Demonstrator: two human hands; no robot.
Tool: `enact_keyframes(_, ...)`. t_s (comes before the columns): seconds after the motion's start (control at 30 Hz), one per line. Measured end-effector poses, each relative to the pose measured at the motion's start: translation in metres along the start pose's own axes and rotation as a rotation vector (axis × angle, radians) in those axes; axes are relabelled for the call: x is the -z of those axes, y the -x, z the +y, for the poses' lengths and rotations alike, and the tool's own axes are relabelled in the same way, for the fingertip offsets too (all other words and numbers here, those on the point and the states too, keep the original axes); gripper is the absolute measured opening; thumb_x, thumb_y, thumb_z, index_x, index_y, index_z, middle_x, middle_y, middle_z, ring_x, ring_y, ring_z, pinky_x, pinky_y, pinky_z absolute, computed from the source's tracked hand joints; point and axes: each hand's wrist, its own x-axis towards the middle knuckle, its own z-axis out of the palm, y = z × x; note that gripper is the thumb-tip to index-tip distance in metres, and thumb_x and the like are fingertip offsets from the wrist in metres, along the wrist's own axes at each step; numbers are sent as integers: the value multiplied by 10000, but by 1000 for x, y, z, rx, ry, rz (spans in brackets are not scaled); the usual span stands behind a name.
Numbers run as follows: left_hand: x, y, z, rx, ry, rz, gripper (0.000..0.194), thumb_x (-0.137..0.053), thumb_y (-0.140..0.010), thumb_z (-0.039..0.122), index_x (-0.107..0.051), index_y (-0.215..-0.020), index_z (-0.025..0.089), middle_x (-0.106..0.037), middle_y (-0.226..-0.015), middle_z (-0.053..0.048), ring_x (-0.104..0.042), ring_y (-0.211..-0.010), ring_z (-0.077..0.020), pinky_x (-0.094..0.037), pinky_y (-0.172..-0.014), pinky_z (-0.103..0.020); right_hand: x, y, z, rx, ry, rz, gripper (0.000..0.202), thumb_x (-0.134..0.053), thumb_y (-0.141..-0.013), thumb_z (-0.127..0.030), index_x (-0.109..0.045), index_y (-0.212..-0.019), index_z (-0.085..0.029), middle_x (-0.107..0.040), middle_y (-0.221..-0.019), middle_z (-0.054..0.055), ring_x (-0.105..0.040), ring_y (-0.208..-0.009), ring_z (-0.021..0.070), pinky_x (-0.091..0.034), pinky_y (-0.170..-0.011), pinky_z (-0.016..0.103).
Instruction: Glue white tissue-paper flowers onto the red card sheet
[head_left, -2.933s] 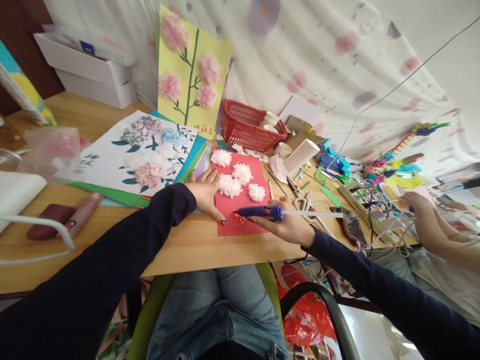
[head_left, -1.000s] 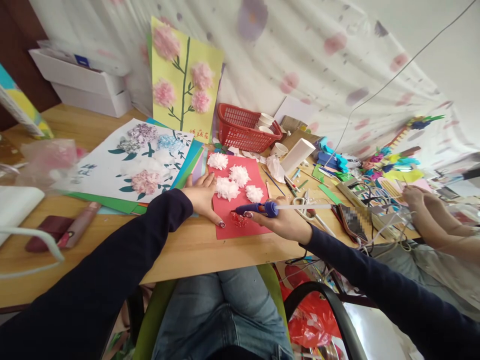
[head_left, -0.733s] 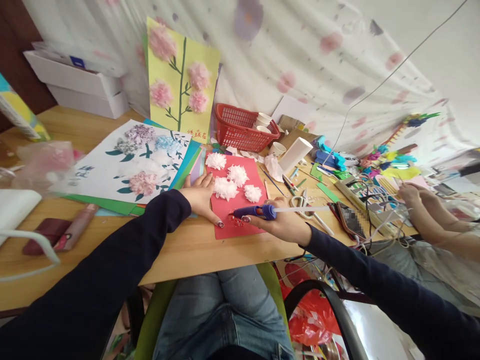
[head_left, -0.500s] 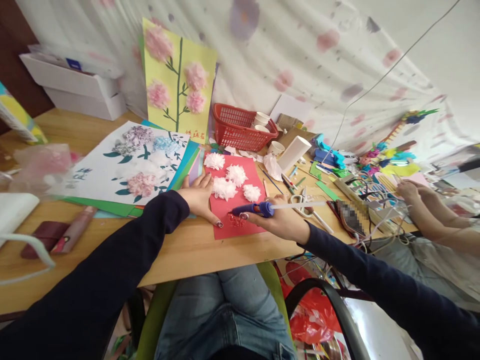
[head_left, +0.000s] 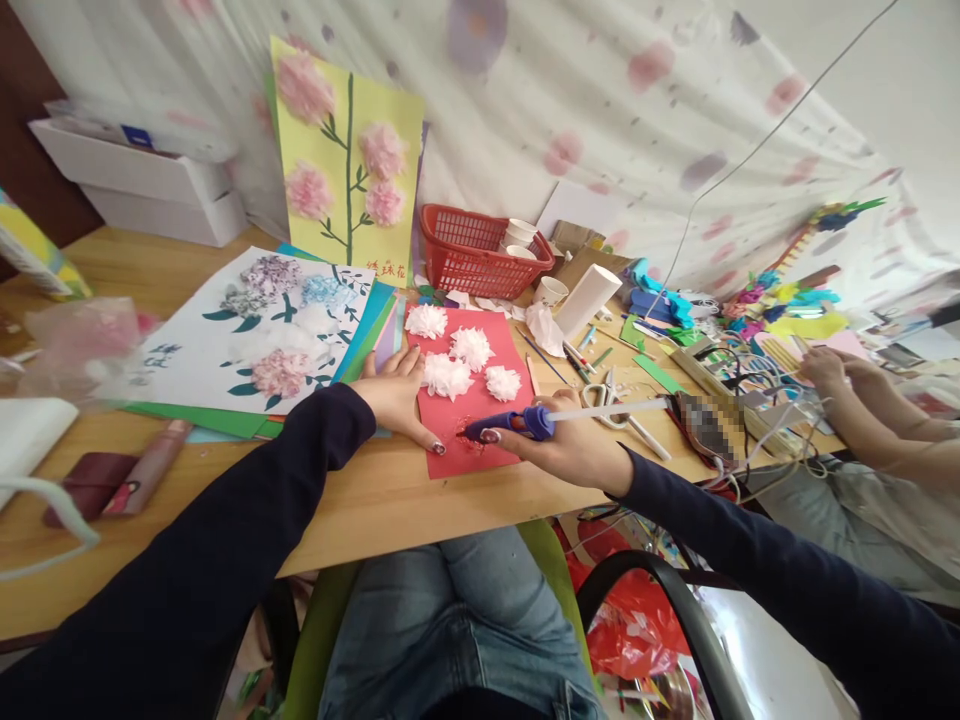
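My right hand is closed around a blue hot glue gun, with a long whitish glue stick poking out of its back. The gun's nozzle points down at the lower part of a red sheet of paper, where shiny glue lines show on the surface. Several white ruffled paper flowers sit on the upper and middle part of that sheet. My left hand lies flat with fingers spread across the sheet's left edge, its thumb on the red paper.
To the left lies a white picture with paper flowers on coloured sheets. A yellow flower picture leans at the back beside a red basket with paper cups. Scissors, pens and cables lie rightward, near another person's hands.
The glue gun's nozzle has shifted slightly over the lower part of the red sheet. My left hand stays in place on the paper. The view has tilted a little.
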Motion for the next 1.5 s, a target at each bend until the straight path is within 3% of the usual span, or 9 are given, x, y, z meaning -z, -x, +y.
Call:
enact_keyframes(0.17, 3, 3, 2, 6, -5, -11, 1471, -697, -509, 815, -14, -1601, 105, 70, -1657, -191, 67, -1525, -417, -35, -1184, -632, -2, 2, 2, -11, 15, 14, 562, -541, -911, -646, -674, -608, -191, -403, -450, -50, -318, -450, 82, -255, -501, 281)
enact_keyframes(0.43, 2, 2, 1, 9, -31, -16, 1476, -672, -530, 825, -13, -1588, 36, 108, -1638, -234, 72, -1523, -422, -30, -1187, -623, -1, 4, 1, -106, -20, -28, 540, -570, -910, -601, -594, -564, -187, -384, -475, -49, -324, -462, 87, -267, -502, 284)
enact_keyframes(0.67, 3, 3, 2, 13, -52, -15, 1450, -658, -549, 832, -10, -1594, 63, 81, -1649, -223, 89, -1524, -409, -43, -1189, -618, 1, 9, 5, -17, -109, -33, 563, -552, -904, -621, -542, -542, -189, -400, -466, -53, -332, -461, 83, -274, -476, 272)
enact_keyframes(0.87, 2, 1, 1, 15, -65, -23, 1477, -677, -513, 836, -17, -1598, 82, 68, -1655, -217, 63, -1522, -432, -57, -1182, -625, 0, 8, 10, -48, -243, -54, 489, -553, -919, -581, -668, -651, -188, -537, -539, -26, -454, -537, 105, -340, -509, 255)
enact_keyframes(1.0, 2, 0, 1, 12, -67, -18, 1483, -682, -507, 833, -7, -1599, 91, 71, -1654, -216, 51, -1523, -433, -46, -1180, -632, -5, 9, 15, -14, -244, -52, 444, -566, -927, -544, -713, -719, -181, -555, -566, -25, -444, -538, 103, -350, -519, 256)
enact_keyframes(1.2, 4, 0, 2, 14, -69, -36, 1483, -675, -520, 830, -14, -1590, 44, 96, -1643, -231, 51, -1529, -409, -60, -1181, -633, -5, 14, 22, 44, -284, -92, 381, -543, -949, -484, -777, -985, -185, -678, -702, 8, -524, -580, 118, -382, -539, 252)
enact_keyframes(1.3, 3, 0, 1, 10, -65, -32, 1483, -671, -511, 838, -10, -1596, 72, 86, -1649, -220, 56, -1526, -418, -64, -1177, -640, -2, 15, 18, 18, -288, -85, 380, -559, -938, -485, -766, -844, -181, -644, -622, -3, -508, -539, 109, -375, -526, 251)
enact_keyframes(1.4, 2, -1, 1, 9, -64, -25, 1482, -671, -500, 838, -12, -1600, 97, 52, -1657, -216, 61, -1526, -419, -69, -1176, -640, 0, 16, 13, -14, -277, -54, 471, -557, -928, -532, -667, -626, -188, -547, -502, -25, -448, -475, 97, -344, -491, 256)
enact_keyframes(1.5, 3, 0, 2, 14, -67, -23, 1475, -670, -501, 836, -18, -1602, 103, 44, -1660, -211, 68, -1523, -426, -73, -1175, -643, -2, 16, 12, -4, -172, 11, 529, -563, -915, -559, -587, -534, -193, -488, -461, -34, -368, -442, 86, -312, -491, 276)
